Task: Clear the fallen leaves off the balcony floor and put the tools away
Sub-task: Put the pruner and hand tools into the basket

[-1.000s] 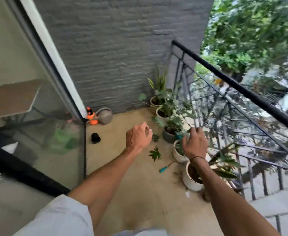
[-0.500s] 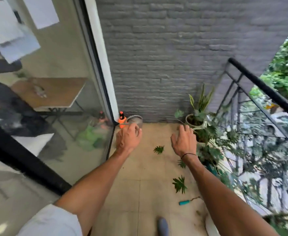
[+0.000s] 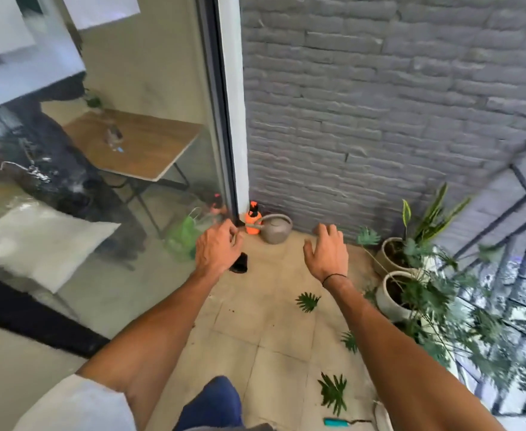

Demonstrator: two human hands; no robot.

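Tiled balcony floor (image 3: 274,334) still carries leaves (image 3: 333,393); a teal-handled tool (image 3: 336,422) lies just beside the nearest. Beyond it, left hand (image 3: 216,251) seems loosely curled, right hand (image 3: 328,253) spread, both empty. Gathering hasn't begun; next, stoop and pinch that leaf.

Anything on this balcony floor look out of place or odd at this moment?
Yes. Green leaves lie scattered on the floor tiles beside the potted plants, and a teal-handled tool lies loose on the floor near the bottom edge. Both hands hold nothing. Nothing looks broken.
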